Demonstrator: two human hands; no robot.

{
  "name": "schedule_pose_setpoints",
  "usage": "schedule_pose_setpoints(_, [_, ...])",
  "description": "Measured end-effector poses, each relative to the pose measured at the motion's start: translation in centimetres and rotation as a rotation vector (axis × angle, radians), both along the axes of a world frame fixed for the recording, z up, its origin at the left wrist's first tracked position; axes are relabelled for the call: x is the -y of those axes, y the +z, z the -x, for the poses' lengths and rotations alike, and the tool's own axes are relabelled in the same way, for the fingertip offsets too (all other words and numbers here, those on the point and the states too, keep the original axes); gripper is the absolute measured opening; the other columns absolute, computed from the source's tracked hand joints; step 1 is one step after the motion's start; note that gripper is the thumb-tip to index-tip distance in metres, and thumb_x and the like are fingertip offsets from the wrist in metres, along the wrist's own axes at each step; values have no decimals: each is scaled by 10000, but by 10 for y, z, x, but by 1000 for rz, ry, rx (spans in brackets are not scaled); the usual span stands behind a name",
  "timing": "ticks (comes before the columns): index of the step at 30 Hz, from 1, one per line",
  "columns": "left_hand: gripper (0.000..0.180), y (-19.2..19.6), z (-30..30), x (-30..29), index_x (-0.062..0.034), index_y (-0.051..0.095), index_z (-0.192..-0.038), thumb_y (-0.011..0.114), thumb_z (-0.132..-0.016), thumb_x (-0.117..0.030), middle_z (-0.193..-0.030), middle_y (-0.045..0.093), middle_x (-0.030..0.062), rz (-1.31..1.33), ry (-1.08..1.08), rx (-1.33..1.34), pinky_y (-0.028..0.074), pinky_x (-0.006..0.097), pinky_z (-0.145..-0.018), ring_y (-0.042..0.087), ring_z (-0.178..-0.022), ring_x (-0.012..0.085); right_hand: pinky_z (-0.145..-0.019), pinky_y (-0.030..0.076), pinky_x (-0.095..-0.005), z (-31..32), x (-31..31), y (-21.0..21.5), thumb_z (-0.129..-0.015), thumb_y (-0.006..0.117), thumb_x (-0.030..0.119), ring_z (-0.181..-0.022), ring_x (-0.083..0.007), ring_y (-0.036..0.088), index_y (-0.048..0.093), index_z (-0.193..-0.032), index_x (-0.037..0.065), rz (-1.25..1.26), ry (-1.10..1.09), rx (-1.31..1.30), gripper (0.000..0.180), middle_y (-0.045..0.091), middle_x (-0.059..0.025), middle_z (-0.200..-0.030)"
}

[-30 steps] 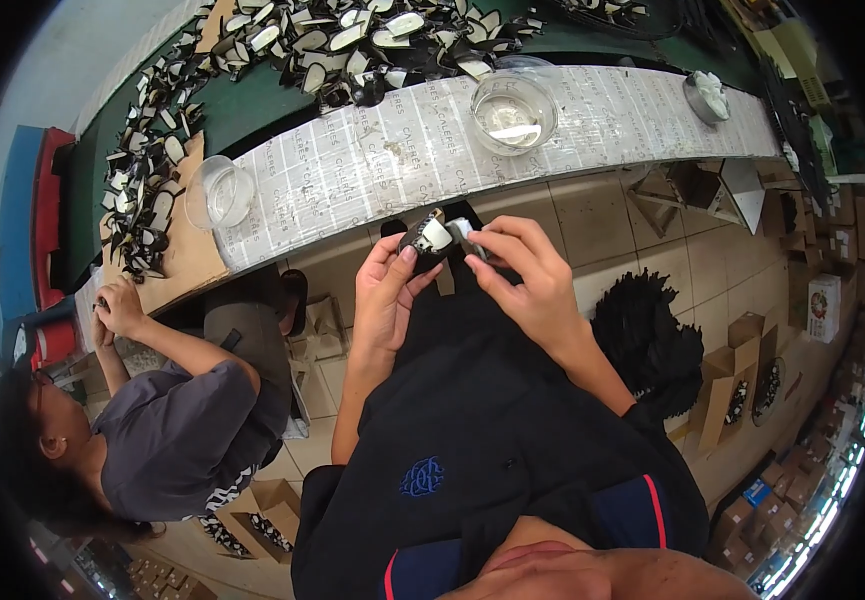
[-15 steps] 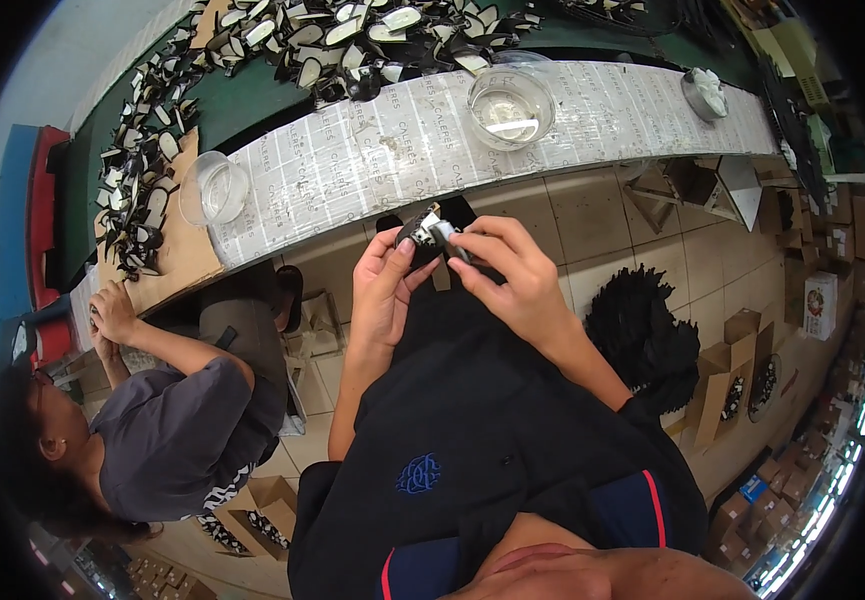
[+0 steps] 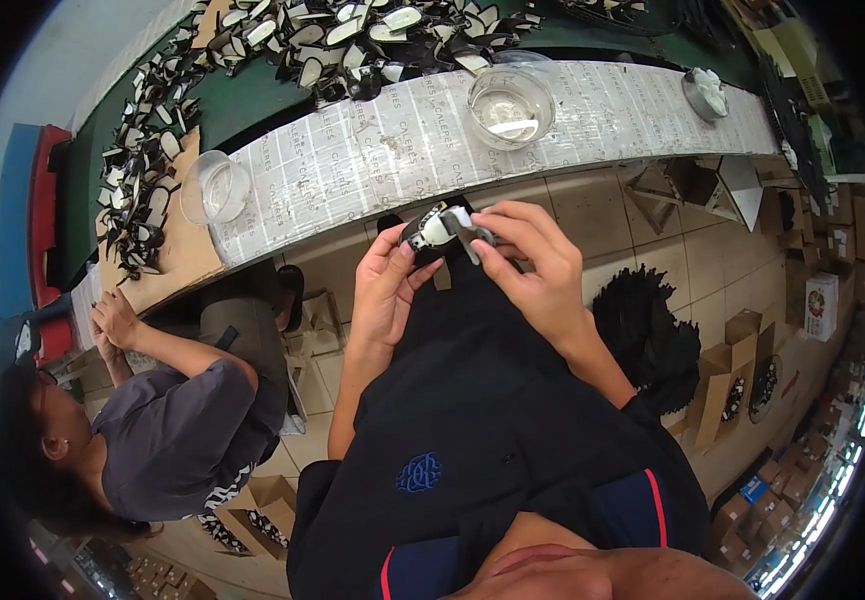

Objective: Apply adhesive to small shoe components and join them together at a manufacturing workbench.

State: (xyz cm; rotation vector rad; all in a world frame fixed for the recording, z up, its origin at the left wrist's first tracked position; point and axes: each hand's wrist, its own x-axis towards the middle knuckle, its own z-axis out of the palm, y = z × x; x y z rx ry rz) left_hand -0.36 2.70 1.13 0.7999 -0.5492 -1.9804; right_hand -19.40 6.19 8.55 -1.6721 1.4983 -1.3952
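Over my lap, my left hand (image 3: 382, 288) is closed around what looks like a small black shoe heel (image 3: 430, 234), with a cream-white face turned up. My right hand (image 3: 537, 262) pinches a dark flap (image 3: 468, 238) with a white upper end, right beside the heel. Whether the flap is joined to the heel cannot be made out. Several similar black pieces with pale oval faces lie in a pile (image 3: 342, 40) on the green worktop beyond.
A paper-covered table edge (image 3: 352, 165) runs across ahead of me, bearing a clear tub (image 3: 510, 108), a shallow clear dish (image 3: 216, 188) and a small container (image 3: 704, 94). A co-worker (image 3: 167, 430) sits at left. Black strips (image 3: 644, 340) and cartons (image 3: 722, 385) are at right.
My right hand has moved a little to the right with the flap, away from the heel. More of the heel's white face shows. My left hand has barely moved.
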Motion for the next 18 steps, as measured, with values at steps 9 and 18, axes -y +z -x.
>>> schedule_pose_setpoints(9, [319, 5, 2, -2, -11, 532, -1247, 613, -964, -133, -1141, 646, 98, 43, 3, 26, 566, 329, -882, 646, -1034, 170, -663, 550, -315, -13, -2, -7, -814, 728, 25, -800, -235, 650, 645, -1109, 24, 108, 128, -237, 307, 592, -119, -1077])
schedule_pose_setpoints(18, [346, 4, 5, -2, -5, 529, -1242, 651, -938, -116, -1151, 619, 90, 68, -1, 84, 559, 332, -903, 629, -1028, 156, -730, 587, -280, -8, -3, -6, -796, 739, -13, -920, -213, 667, 689, -1071, 9, 44, 112, -119, 280, 632, -110, -1082])
